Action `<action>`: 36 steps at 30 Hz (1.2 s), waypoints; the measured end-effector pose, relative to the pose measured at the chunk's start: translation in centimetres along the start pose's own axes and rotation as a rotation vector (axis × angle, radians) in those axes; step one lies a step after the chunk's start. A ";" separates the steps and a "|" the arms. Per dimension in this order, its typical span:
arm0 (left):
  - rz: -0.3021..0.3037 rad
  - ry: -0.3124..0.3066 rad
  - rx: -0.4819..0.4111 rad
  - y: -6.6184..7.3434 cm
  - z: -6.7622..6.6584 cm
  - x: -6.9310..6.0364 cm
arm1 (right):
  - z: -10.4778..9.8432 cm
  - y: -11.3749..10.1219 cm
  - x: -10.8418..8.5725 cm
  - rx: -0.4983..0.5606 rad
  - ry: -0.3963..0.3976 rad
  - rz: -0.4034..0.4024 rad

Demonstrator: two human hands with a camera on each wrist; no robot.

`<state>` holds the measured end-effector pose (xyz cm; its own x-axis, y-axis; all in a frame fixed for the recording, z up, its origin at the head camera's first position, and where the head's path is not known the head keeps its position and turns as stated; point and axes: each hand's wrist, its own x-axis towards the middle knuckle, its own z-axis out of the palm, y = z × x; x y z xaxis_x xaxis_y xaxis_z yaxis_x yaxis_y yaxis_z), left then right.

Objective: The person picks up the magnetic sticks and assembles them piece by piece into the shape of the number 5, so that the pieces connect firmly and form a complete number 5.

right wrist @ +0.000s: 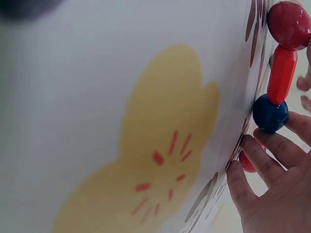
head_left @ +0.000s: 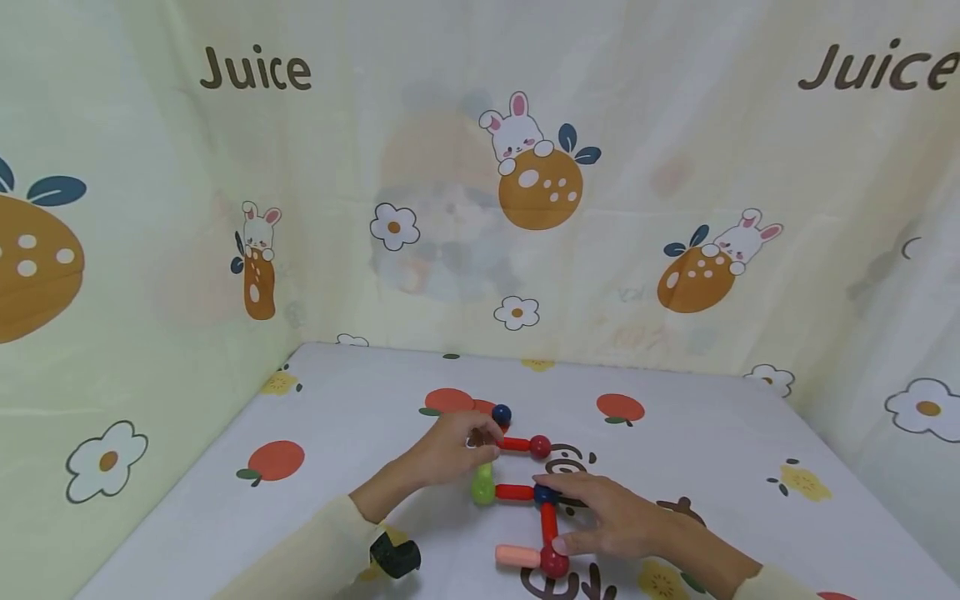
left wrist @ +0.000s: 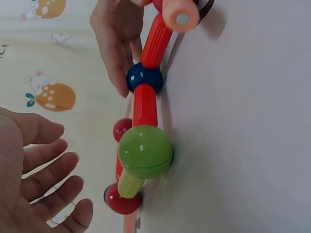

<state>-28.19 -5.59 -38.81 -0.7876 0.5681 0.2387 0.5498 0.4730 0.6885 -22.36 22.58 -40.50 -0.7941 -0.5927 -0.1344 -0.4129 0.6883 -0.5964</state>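
A chain of magnetic balls and rods lies on the table. In the head view, a green ball point(head_left: 483, 490) joins a red rod point(head_left: 515, 492) to a blue ball point(head_left: 546, 495). Another red rod point(head_left: 549, 522) links that ball to a red ball point(head_left: 555, 563) with a pink rod point(head_left: 517, 556). My left hand point(head_left: 456, 448) hovers beside the green rod point(left wrist: 130, 183), its loosely bent fingers apart from the chain in the left wrist view. Fingers of my right hand point(head_left: 621, 515) touch the blue ball, and its thumb lies at the near red ball.
Beyond my left hand are a second blue ball point(head_left: 502, 414) and a red ball point(head_left: 540, 447) on a red rod. A white cloth with fruit prints covers the table point(head_left: 360, 392). Patterned curtains point(head_left: 442, 167) stand at the back and sides.
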 end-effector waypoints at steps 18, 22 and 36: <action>-0.171 0.094 0.046 -2.2 -0.2 5.5 | -0.4 -0.6 0.0 0.004 -0.006 0.031; -0.226 0.053 0.065 -3.0 0.1 6.2 | -0.3 -0.6 0.0 0.003 -0.005 0.034; -0.352 -0.025 0.068 -5.4 1.8 7.9 | 0.0 0.0 0.1 0.005 -0.010 0.033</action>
<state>-36.84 -2.42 -41.85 -0.9253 0.3785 -0.0228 0.2638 0.6858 0.6783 -22.45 22.52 -40.51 -0.8029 -0.5737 -0.1615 -0.3843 0.7055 -0.5955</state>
